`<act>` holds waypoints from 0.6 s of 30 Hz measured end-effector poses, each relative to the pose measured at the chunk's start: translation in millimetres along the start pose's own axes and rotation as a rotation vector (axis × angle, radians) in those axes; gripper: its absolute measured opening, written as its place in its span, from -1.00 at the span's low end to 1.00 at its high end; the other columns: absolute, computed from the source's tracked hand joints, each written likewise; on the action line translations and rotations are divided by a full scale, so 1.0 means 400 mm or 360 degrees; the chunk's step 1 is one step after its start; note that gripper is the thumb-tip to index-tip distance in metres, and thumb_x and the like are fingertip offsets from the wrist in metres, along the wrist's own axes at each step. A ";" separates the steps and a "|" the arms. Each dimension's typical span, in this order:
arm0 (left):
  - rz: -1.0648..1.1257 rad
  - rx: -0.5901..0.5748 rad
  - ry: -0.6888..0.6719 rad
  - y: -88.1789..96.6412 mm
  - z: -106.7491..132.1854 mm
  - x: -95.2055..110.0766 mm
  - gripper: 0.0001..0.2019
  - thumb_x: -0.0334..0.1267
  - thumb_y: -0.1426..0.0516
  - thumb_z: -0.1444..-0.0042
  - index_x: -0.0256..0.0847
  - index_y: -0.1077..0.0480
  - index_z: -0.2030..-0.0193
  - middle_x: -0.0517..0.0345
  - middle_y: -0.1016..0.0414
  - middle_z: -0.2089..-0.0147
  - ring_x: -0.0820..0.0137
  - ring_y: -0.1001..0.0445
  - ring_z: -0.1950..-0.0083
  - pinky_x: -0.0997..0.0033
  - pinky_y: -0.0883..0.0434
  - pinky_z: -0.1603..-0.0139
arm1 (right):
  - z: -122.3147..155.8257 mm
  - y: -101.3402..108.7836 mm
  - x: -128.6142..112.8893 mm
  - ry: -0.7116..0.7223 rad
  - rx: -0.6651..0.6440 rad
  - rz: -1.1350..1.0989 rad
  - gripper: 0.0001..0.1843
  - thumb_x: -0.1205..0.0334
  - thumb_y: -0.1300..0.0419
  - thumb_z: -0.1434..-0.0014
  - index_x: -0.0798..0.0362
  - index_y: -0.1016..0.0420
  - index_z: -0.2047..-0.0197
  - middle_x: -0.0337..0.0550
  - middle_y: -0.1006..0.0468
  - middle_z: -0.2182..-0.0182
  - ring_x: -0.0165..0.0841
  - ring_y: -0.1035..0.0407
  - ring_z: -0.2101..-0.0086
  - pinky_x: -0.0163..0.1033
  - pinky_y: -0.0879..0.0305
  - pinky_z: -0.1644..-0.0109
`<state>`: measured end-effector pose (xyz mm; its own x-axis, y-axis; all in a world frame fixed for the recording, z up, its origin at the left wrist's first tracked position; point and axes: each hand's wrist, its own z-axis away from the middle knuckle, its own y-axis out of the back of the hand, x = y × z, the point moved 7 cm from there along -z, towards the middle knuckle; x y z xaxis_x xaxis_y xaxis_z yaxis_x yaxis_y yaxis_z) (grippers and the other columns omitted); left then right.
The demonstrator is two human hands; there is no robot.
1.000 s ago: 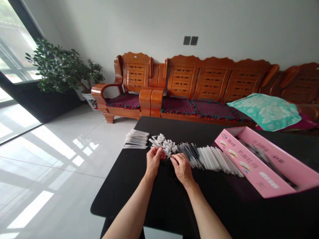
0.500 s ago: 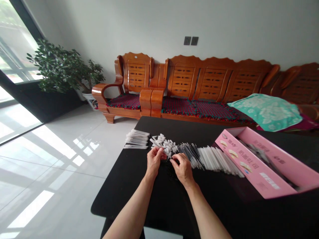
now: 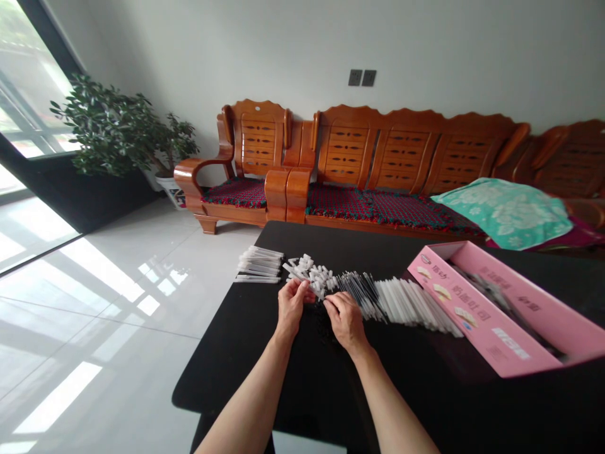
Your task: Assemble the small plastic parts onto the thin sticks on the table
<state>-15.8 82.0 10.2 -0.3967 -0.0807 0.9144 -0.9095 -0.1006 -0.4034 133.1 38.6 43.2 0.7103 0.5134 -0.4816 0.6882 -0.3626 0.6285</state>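
Observation:
My left hand (image 3: pixel 292 305) is closed, thumb and fingers pinching a slim white tube (image 3: pixel 293 272) that looks like a pen barrel. Close by on the right, my right hand (image 3: pixel 346 318) pinches at the tube's near end; whatever small piece its fingertips hold is hidden. Just beyond both hands lies a heap of short white pieces (image 3: pixel 323 276), resembling pen caps. Small black pieces (image 3: pixel 323 328) lie between my wrists, hard to make out against the black table (image 3: pixel 236 353). Thin dark rods like pen refills (image 3: pixel 363 291) lie beyond my right hand, beside a row of translucent white tubes (image 3: pixel 416 302).
White pen-like sticks (image 3: pixel 259 265) are stacked at the table's left edge. A pink open box (image 3: pixel 472 315) stands on the right, with greyish contents inside. Behind the table runs a wooden sofa (image 3: pixel 350 148) with a turquoise cloth (image 3: pixel 508 213). A potted plant (image 3: pixel 123 132) stands at left.
Both hands stay in nearly the same place. The fingers of my right hand have shifted slightly and drawn closer together; the tube in my left hand has barely moved.

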 end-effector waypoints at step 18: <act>0.0070 0.0262 -0.0050 0.058 -0.018 0.007 -0.64 0.00 -0.35 0.06 -0.28 -0.45 0.39 0.21 -0.47 0.51 0.45 -0.47 0.51 0.49 -0.46 0.46 | 0.002 0.045 0.021 -0.0037 0.0015 -0.0004 -0.90 0.30 -0.19 -0.21 0.03 -0.51 0.34 -0.09 -0.53 0.36 -0.22 -0.36 0.26 -0.12 -0.32 0.14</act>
<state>-39.0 86.4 3.6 -0.4290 -0.1193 0.8954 -0.8576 -0.2574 -0.4452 151.6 35.7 50.0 0.7115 0.4965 -0.4973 0.6914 -0.3687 0.6213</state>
